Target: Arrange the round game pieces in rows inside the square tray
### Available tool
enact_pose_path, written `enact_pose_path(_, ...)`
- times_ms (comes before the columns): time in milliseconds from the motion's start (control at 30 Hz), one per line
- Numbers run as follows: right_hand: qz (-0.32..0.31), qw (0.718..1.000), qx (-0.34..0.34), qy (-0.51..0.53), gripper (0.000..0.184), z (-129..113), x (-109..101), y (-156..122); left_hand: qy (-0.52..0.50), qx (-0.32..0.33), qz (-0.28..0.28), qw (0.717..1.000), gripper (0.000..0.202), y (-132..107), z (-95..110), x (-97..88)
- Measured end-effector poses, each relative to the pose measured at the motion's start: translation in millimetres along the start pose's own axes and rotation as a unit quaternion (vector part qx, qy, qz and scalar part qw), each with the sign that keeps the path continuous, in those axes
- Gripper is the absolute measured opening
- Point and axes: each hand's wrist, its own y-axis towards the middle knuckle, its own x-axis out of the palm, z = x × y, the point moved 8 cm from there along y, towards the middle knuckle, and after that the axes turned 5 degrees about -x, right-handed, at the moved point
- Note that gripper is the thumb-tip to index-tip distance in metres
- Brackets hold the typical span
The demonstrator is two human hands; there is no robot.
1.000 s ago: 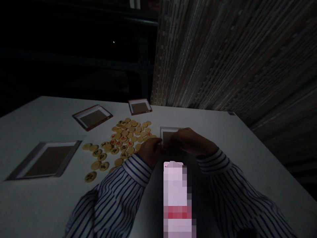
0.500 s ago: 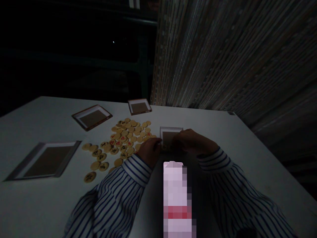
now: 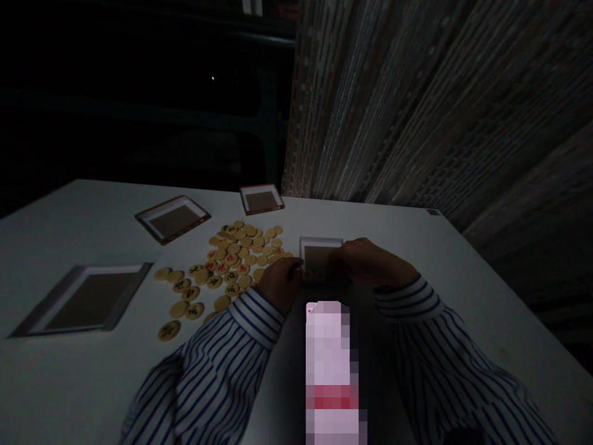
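A shallow box tray [image 3: 322, 240] with a white inner wall and brown floor stands between my hands. Two round wooden xiangqi pieces [image 3: 309, 274] lie along its near side. My left hand [image 3: 281, 281] is closed at the tray's left near corner, thumb and fingers pinched on its edge. Curled over the right side of the tray is my right hand [image 3: 373, 262]; its fingertips sit in shadow, so what they hold is hidden. Loose xiangqi pieces [image 3: 231, 259], some with red or black characters, are heaped left of my left hand, partly behind my sleeve.
Three more shallow trays lie on the white table [image 3: 463, 284]: a large one [image 3: 132, 296] at left, one [image 3: 162, 238] farther back and one [image 3: 262, 211] at the back middle. A lit, pixelated phone screen [image 3: 328, 352] is between my forearms. A string curtain [image 3: 361, 111] hangs behind.
My right hand has drawn slightly right and up from inside the tray, uncovering a second piece on its near side. My left hand stays almost still.
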Motion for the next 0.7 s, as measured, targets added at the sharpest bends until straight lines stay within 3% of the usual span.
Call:
enact_pose_path(433, -0.008, 1.000, 0.010, -0.004, 0.018, 1.9, 3.8, -1.9, 0.001, 0.001, -0.009, 1.000, 0.027, 0.5, 1.5, 0.7)
enact_pose_path(700, 0.025, 0.999, 0.023, -0.002, 0.022, 7.9, -10.2, -4.8, -0.019, 0.024, 0.041, 0.999, 0.024, -0.7, 2.2, -7.6)
